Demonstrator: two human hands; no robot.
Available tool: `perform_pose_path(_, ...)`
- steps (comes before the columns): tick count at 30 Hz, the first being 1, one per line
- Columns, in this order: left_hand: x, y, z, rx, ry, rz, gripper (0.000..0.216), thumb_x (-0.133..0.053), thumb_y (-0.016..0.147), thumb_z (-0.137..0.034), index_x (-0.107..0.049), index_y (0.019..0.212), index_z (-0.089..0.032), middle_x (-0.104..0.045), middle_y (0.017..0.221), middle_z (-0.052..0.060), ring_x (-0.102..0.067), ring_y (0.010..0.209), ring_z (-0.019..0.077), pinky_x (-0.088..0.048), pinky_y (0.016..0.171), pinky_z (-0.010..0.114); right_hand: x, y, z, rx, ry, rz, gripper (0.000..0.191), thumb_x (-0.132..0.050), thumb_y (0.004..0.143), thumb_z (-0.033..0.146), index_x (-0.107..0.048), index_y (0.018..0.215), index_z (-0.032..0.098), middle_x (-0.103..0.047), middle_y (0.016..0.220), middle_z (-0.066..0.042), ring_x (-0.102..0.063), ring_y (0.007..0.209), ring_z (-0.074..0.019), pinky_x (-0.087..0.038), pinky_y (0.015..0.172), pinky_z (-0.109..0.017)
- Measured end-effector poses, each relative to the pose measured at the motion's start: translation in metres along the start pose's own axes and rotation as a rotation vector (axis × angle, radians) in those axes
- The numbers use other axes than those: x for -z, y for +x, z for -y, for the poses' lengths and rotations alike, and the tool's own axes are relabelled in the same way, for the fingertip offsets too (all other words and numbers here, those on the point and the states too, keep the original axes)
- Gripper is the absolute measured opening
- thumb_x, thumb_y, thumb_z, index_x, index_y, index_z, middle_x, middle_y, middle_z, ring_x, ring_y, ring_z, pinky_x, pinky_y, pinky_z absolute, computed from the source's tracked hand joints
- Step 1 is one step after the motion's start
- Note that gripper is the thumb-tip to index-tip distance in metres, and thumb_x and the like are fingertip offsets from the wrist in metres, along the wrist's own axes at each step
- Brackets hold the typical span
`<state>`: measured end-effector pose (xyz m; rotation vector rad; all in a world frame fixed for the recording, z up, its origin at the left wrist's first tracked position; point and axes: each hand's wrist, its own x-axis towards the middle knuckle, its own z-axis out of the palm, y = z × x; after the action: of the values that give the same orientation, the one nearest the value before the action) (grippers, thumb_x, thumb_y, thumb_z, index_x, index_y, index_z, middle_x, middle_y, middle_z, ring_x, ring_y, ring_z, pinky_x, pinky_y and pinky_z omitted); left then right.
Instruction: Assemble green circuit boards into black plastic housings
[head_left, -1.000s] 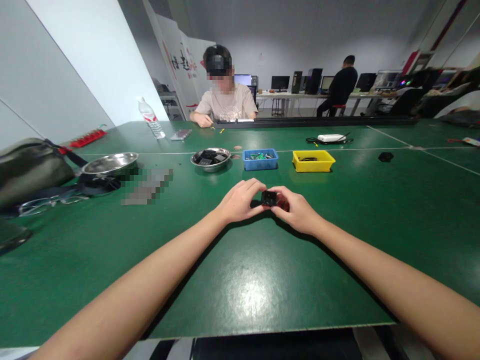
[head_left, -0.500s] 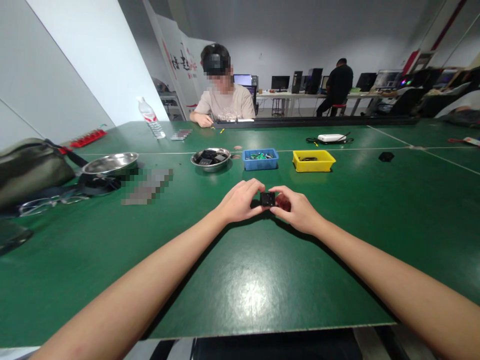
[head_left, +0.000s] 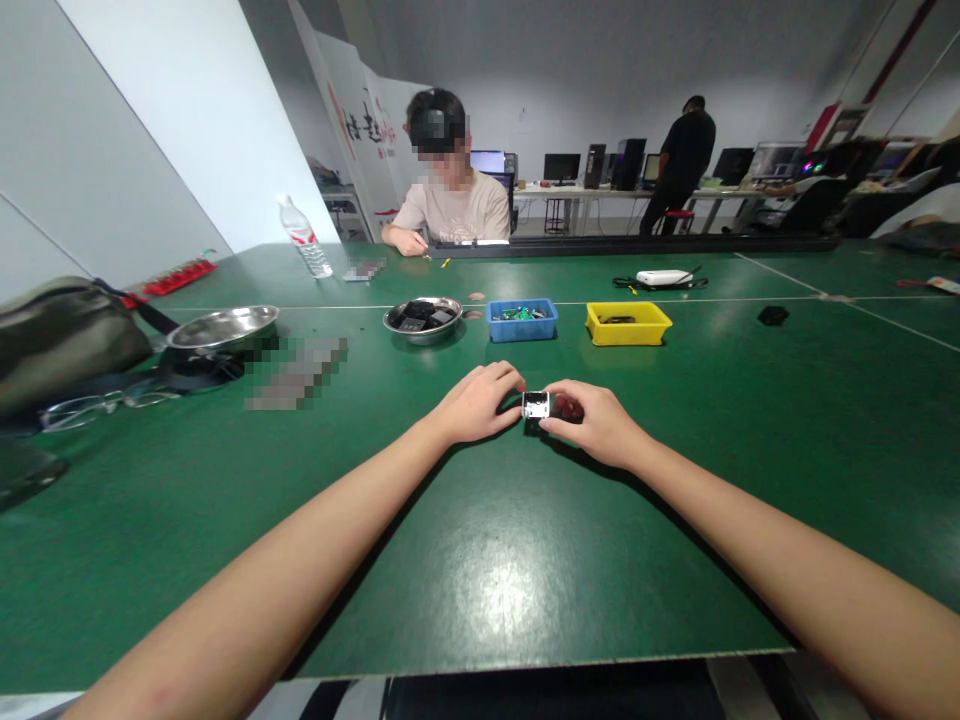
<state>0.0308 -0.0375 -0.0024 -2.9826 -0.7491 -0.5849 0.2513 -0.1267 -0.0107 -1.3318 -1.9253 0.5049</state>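
Forearms (head_left: 322,525) converge, left hand (head_left: 480,405) and right hand (head_left: 600,425) pinching a black block (head_left: 535,406).

Bare at the left hand (head_left: 480,405) and along the left forearm (head_left: 277,575) toward eight o'clock; bare too at the right hand (head_left: 600,427) and right forearm (head_left: 750,535) toward four o'clock; tapers to slim wrists (head_left: 441,430).
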Motion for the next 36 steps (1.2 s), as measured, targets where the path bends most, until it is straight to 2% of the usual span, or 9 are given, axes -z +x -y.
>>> perform_pose_path(4, -0.005, -0.001, 0.011, 0.09, -0.042, 0.02, 0.023, -0.053, 0.097, -0.037, -0.061, 0.11, -0.02, -0.068, 0.117, 0.013, -0.066, 0.111, 0.0292, -0.054, 0.101, 0.046, 0.0, 0.001, -0.001, -0.004, -0.103, 0.112, 0.029, -0.079, 0.082, 0.026, -0.074, 0.109, 0.017, -0.07, 0.096, -0.006, -0.063, 0.087, -0.0199, -0.049, 0.083, -0.034)
perform_pose_path(9, -0.014, -0.002, 0.021, 0.202, -0.061, 0.069, 0.035, -0.051, 0.099, -0.041, -0.062, 0.123, -0.018, -0.062, 0.143, 0.016, -0.058, 0.135, 0.0323, -0.046, 0.117, 0.051, 0.002, 0.0, -0.002, 0.023, -0.189, 0.205, 0.035, -0.078, 0.084, 0.028, -0.073, 0.117, 0.017, -0.066, 0.11, -0.011, -0.061, 0.105, -0.0253, -0.047, 0.097, -0.042)
perform_pose_path(13, -0.015, -0.001, 0.021, 0.245, -0.055, 0.112, 0.041, -0.05, 0.1, -0.043, -0.061, 0.13, -0.017, -0.059, 0.15, 0.016, -0.055, 0.14, 0.0335, -0.044, 0.118, 0.053, 0.004, 0.001, -0.01, 0.044, -0.177, 0.224, 0.046, -0.072, 0.078, 0.012, -0.069, 0.124, 0.016, -0.065, 0.111, -0.009, -0.06, 0.103, -0.0228, -0.048, 0.097, -0.039)
perform_pose_path(18, -0.014, 0.0, 0.02, 0.262, -0.043, 0.102, 0.037, -0.051, 0.099, -0.041, -0.062, 0.127, -0.019, -0.063, 0.146, 0.013, -0.06, 0.134, 0.0334, -0.048, 0.113, 0.052, 0.001, 0.012, -0.028, -0.055, -0.272, 0.055, 0.054, -0.061, 0.079, 0.008, -0.062, 0.133, 0.015, -0.066, 0.102, -0.007, -0.06, 0.096, -0.0226, -0.049, 0.094, -0.039)
perform_pose_path(22, -0.016, 0.0, 0.02, 0.243, -0.036, 0.068, 0.033, -0.052, 0.098, -0.04, -0.064, 0.124, -0.021, -0.067, 0.14, 0.012, -0.063, 0.128, 0.0314, -0.051, 0.11, 0.049, -0.004, 0.035, -0.04, -0.128, -0.419, -0.109, 0.062, -0.06, 0.085, 0.017, -0.052, 0.147, 0.015, -0.067, 0.112, -0.013, -0.061, 0.108, -0.0289, -0.048, 0.102, -0.045)
perform_pose_path(26, -0.015, 0.0, 0.019, 0.253, -0.052, 0.074, 0.034, -0.053, 0.098, -0.039, -0.063, 0.124, -0.019, -0.066, 0.14, 0.013, -0.062, 0.129, 0.0309, -0.049, 0.112, 0.048, -0.008, 0.073, -0.044, -0.204, -0.492, -0.122, 0.073, -0.058, 0.091, 0.026, -0.035, 0.16, 0.015, -0.065, 0.13, -0.02, -0.062, 0.121, -0.0354, -0.046, 0.107, -0.05)
perform_pose_path(29, -0.014, -0.001, 0.02, 0.257, -0.07, 0.083, 0.034, -0.053, 0.098, -0.038, -0.063, 0.125, -0.019, -0.066, 0.141, 0.013, -0.062, 0.13, 0.0305, -0.047, 0.114, 0.049, -0.011, 0.102, -0.047, -0.244, -0.504, -0.128, 0.076, -0.057, 0.093, 0.028, -0.029, 0.163, 0.019, -0.063, 0.138, -0.021, -0.064, 0.123, -0.0363, -0.047, 0.108, -0.049)
perform_pose_path(33, -0.014, -0.001, 0.02, 0.261, -0.085, 0.089, 0.033, -0.054, 0.098, -0.037, -0.062, 0.125, -0.02, -0.065, 0.142, 0.013, -0.061, 0.13, 0.031, -0.047, 0.114, 0.05, -0.016, 0.124, -0.054, -0.264, -0.516, -0.147, 0.061, -0.056, 0.094, 0.027, -0.044, 0.153, 0.019, -0.067, 0.133, -0.019, -0.067, 0.119, -0.036, -0.049, 0.105, -0.048)
perform_pose_path(36, -0.015, -0.002, 0.022, 0.282, -0.091, 0.07, 0.033, -0.055, 0.097, -0.038, -0.061, 0.124, -0.02, -0.065, 0.14, 0.013, -0.061, 0.13, 0.0316, -0.048, 0.114, 0.05, -0.016, 0.124, -0.058, -0.238, -0.502, -0.177, 0.045, -0.056, 0.094, 0.024, -0.055, 0.139, 0.018, -0.07, 0.124, -0.018, -0.068, 0.112, -0.0352, -0.052, 0.098, -0.046)
